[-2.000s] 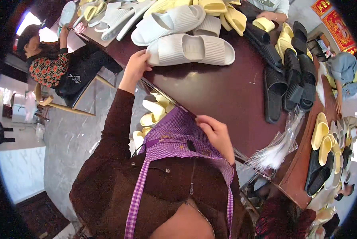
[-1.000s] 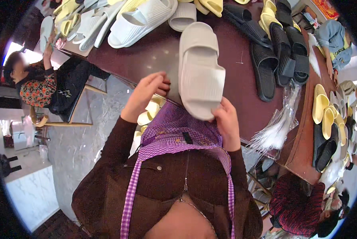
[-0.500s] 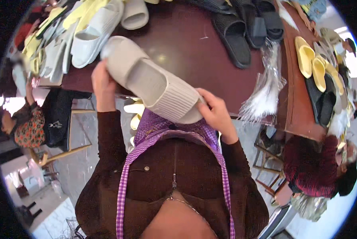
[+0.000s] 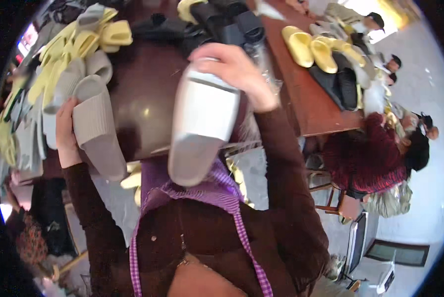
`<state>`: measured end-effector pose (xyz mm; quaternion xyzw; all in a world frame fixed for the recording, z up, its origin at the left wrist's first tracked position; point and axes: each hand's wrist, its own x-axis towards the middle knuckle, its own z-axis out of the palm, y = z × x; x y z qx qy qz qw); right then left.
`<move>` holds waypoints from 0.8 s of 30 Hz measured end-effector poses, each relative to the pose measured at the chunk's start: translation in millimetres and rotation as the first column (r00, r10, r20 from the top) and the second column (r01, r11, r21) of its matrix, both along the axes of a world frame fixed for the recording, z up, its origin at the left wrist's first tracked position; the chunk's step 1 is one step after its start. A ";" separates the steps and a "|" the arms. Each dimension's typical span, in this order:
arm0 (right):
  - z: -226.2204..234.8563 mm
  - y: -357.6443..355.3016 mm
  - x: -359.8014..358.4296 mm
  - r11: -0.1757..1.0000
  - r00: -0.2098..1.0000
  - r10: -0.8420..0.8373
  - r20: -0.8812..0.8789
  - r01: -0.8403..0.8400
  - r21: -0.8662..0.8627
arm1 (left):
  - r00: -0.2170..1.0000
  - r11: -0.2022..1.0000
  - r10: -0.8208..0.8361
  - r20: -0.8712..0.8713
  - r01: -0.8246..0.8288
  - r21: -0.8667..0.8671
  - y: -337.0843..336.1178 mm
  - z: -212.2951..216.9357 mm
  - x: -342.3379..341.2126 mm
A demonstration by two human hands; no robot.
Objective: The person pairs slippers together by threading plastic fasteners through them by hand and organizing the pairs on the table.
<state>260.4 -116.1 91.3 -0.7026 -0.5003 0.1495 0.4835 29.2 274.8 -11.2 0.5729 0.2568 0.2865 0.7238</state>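
The dark brown glossy table [image 4: 147, 94] filled most of what I saw, its far side crowded with foam slippers. A heap of yellow and grey moulded slippers [image 4: 71, 47] lay along its left rim, a cluster of black slippers [image 4: 222, 20] sat at the far middle, and on the right wing a few pale yellow slippers [image 4: 311, 47] rested beside more black ones. A seated person in a dark red top [image 4: 368, 158] worked at the right end of the table, well apart from me.

I held one light grey ribbed foam slipper in each hand, and my hands were well apart. My right hand [image 4: 237, 72] was clamped over the toe end of the right grey slipper [image 4: 199, 123], which hung lengthwise, sole side toward me, its heel down just above my purple checked apron [image 4: 202, 188]. My left hand [image 4: 66, 133] gripped the side of the left grey slipper [image 4: 98, 131], which was held at the table's near left edge, strap up, partly over the tabletop.

As I judged it, the pair was picked out and lifted, one slipper per hand. Bringing the two together and setting them down or bagging them was not yet done, and most of the slippers on the table remained untouched.
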 end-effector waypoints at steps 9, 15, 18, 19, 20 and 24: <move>-32.1 51.1 17.8 0.936 0.842 -0.275 0.465 0.124 0.330 | 0.986 0.654 0.160 -0.052 -0.066 0.753 -37.7 -18.3 79.0; -72.3 -49.6 -20.9 0.923 0.772 -0.365 0.521 0.373 0.095 | 0.989 0.465 0.140 0.045 -0.106 0.879 -115.3 -21.7 37.8; -97.0 -81.8 -32.9 0.799 0.680 -0.504 0.532 0.601 -0.011 | 0.985 0.350 0.168 0.049 -0.106 0.931 -152.3 -21.7 15.8; -102.5 -87.8 -36.0 0.739 0.640 -0.550 0.537 0.673 -0.044 | 0.983 0.357 0.171 0.074 -0.131 0.925 -161.5 -22.6 13.0; -105.8 -94.4 -37.8 0.741 0.627 -0.543 0.559 0.671 -0.032 | 0.988 0.362 0.147 0.054 -0.105 0.926 -169.8 -23.4 12.1; -115.7 -95.2 -43.8 0.625 0.579 -0.555 0.598 0.764 -0.160 | 0.997 0.474 0.070 0.018 -0.049 0.879 -197.0 -19.0 8.5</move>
